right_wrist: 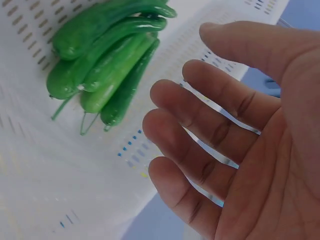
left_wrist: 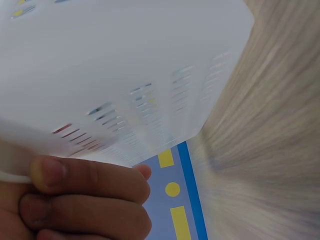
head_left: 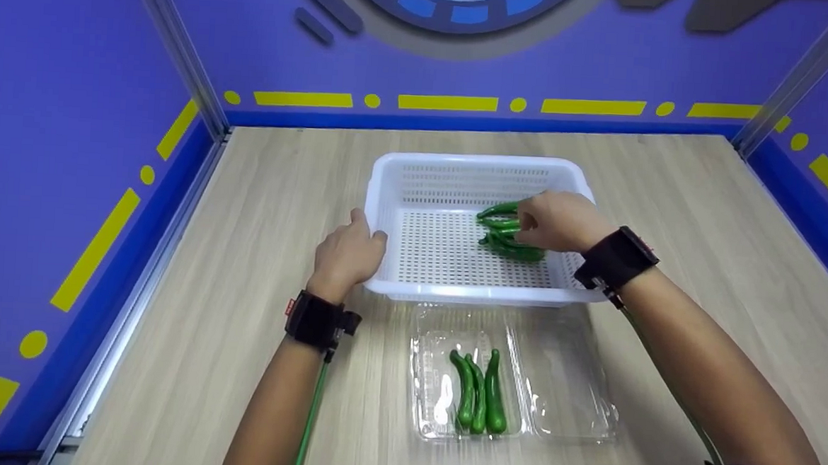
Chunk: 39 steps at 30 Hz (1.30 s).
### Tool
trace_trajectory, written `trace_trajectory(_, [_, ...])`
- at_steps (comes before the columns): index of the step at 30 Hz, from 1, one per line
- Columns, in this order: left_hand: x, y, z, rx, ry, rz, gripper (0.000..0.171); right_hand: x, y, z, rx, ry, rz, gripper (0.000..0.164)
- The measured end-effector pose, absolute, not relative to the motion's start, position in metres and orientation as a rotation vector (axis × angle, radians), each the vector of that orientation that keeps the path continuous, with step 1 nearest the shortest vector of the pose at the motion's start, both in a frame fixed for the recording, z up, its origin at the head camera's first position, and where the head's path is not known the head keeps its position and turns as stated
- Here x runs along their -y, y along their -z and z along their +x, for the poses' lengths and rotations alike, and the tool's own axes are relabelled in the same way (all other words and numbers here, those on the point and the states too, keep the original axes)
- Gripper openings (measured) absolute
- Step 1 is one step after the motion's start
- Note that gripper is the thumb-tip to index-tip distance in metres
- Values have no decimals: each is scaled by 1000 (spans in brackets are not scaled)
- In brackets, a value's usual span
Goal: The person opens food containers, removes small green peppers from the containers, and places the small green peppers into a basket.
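Note:
My left hand (head_left: 348,252) grips the left rim of a white perforated plastic basket (head_left: 471,291); in the left wrist view its fingers (left_wrist: 95,180) are curled at the basket's edge. Inside the basket, toward the right, lies a bunch of long green peppers (head_left: 519,252). Over them hovers my right hand (head_left: 563,222). In the right wrist view that hand's fingers (right_wrist: 195,120) are spread and slightly bent, apart from the peppers (right_wrist: 107,60), with nothing held. Part of the bunch is hidden under the right hand in the head view.
In front of the basket, an unfolded clear plastic clamshell box (head_left: 569,389) lies on the wooden table (head_left: 245,202). Its left half holds 3 green peppers (head_left: 494,403). Blue-purple panels (head_left: 288,63) with yellow markings wall the table at the back and sides.

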<state>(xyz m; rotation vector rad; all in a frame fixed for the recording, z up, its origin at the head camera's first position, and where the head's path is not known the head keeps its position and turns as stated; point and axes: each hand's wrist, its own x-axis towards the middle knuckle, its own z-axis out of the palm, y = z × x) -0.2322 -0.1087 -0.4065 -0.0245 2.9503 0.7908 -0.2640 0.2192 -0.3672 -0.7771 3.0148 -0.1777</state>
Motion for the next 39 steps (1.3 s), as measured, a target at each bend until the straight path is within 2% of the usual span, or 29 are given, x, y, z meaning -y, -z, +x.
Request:
trace_trajectory(10, [108,405,-233,-2952,-780,-18,55,-224,356,-259,-3048,281,-885,14])
trace_trajectory(18, [106,401,-236,-2953,-776,-14,55,-229,345,-253,-3054,347,-830,11])
trace_trajectory(26, [107,404,-235,-2939,-782,-31,58,-226,339,-244,-3068,311,-836,13])
trace_trajectory(39, [108,407,-232,-2965,-793,-22,53,-221,333,-229,-3100,342,-880,16])
